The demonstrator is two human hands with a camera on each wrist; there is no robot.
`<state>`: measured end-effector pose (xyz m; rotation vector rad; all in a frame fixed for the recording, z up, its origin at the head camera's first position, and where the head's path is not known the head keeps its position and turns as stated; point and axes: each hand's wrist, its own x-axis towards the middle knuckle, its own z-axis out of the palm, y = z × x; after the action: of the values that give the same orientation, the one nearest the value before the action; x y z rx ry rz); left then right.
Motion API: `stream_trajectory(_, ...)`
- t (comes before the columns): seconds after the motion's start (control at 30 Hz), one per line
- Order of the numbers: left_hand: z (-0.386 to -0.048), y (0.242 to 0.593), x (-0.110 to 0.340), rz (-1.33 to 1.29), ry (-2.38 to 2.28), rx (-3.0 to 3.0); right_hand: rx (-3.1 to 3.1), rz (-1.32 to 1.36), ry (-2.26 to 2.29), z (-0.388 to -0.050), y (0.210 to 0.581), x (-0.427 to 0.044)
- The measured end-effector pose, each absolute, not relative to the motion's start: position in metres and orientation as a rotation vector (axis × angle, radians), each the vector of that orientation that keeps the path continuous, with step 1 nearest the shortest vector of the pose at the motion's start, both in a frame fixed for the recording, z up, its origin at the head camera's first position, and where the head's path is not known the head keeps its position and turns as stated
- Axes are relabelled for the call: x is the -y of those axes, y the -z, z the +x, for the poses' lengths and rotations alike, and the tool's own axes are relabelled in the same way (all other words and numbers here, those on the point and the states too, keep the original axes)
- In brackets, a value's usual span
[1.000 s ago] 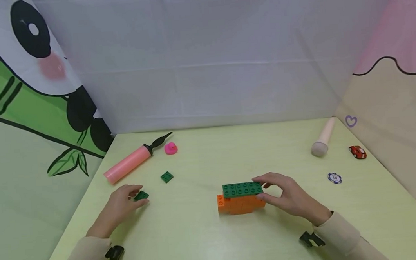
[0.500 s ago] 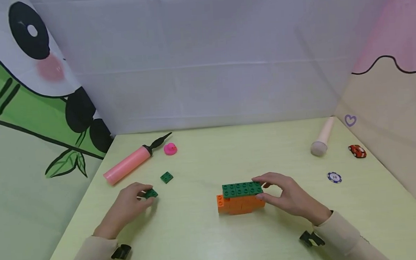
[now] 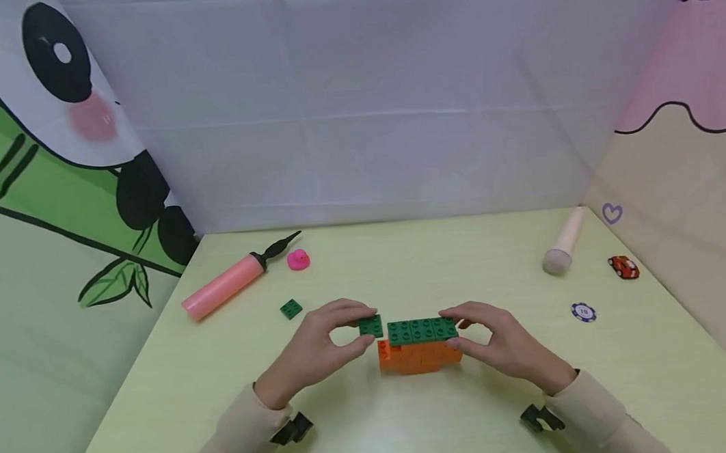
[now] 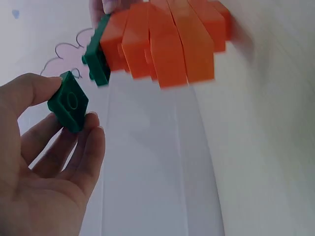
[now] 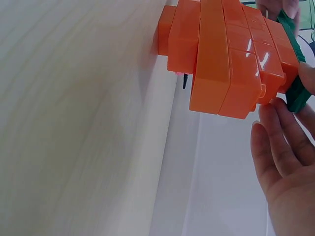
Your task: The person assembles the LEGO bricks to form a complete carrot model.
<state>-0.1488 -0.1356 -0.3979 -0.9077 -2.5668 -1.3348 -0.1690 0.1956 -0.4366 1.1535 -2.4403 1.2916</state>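
A build of orange toy bricks stands on the table, topped by a row of green bricks. At its left end an orange stud section shows uncovered. My left hand pinches a small green brick between thumb and fingers, just left of the green row and apart from it. In the left wrist view the hollow underside of that green brick faces the camera. My right hand grips the right end of the green row, thumb in front and fingers behind. Another small green brick lies on the table to the left.
Toward the back left lie a pink pump with a black nozzle and a pink rubber duck. At the right are a toy microphone, a red toy car and a poker chip. A fabric backdrop rises behind the table.
My left hand has carried its small green brick rightward, from the table's left side to beside the green row. My right hand has stayed on the build.
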Motion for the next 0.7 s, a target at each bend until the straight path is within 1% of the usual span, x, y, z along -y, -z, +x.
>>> stream_trajectory(0.13, -0.149, 0.399, 0.12, -0.967, 1.361, 2.56, 2.432, 1.164, -1.29, -0.169, 0.437, -0.194)
stream_trajectory(0.3, -0.15, 0.402, 0.113, -0.977, 1.364, 2.565, 2.429, 1.167, -1.291, -0.17, 0.436, -0.194)
stream_trajectory(0.7, -0.148, 0.407, 0.103, -0.843, 1.593, 2.58, 2.426, 1.167, -1.307, -0.17, 0.436, -0.195)
